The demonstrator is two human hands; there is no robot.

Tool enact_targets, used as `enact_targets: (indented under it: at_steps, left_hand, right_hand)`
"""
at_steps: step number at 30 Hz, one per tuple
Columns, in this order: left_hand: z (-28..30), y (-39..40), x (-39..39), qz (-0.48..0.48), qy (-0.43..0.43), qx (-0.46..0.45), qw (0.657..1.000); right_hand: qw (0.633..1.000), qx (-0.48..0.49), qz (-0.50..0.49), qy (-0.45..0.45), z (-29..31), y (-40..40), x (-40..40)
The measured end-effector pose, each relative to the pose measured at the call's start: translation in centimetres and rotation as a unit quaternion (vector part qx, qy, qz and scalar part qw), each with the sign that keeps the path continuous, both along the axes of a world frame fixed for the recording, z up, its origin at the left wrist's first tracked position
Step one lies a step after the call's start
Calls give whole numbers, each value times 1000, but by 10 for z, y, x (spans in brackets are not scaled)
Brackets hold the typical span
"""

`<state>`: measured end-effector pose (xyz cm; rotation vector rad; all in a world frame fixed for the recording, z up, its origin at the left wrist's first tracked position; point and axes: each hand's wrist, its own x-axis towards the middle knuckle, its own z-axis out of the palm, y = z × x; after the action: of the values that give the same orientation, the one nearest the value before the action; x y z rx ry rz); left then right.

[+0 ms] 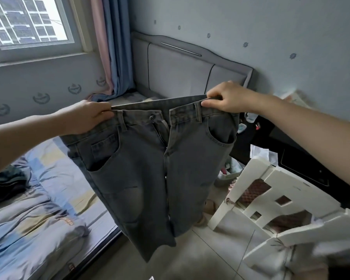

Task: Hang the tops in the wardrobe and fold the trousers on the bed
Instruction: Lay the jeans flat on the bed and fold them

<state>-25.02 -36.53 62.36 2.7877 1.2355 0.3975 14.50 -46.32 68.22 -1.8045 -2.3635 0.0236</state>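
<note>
Grey denim trousers [150,168] hang in the air, front facing the camera, waistband up, long axis vertical; fly unzipped. Leg ends are hard to make out: the one nearer the bed ends above the floor tiles [200,257], the other is partly behind it. Left hand [83,118] pinches one waistband corner, right hand [228,99] pinches the other, fingers curled on the denim. Trousers hang just off the bed [38,219] side edge, over open floor. Dark clothing [6,182] lies at the bed's far side, cut off. White basket [281,209] stands alongside, blurred.
</note>
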Motion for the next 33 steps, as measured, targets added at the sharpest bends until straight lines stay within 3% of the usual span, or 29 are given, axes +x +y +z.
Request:
enact_targets:
  at_steps: [7,13,20,27,33]
  left_hand:
    - [-6,15,-35,-13,8,-18,1000]
    - [-13,60,-68,21,114,139,984]
    - [-24,133,-101,-14,150,189,970]
    - [-57,211,-132,74,157,126,977]
    - [-84,285,-168,85,180,101,975]
  right_hand:
    - [999,9,45,13,-21,32,-20]
    - [997,55,61,-2,-42,101,-44]
    - [990,59,122,-34,-65,225,-61]
    - [979,29,199,-29,-95,360,-95]
    - [978,38,199,-52,-136,460,-138]
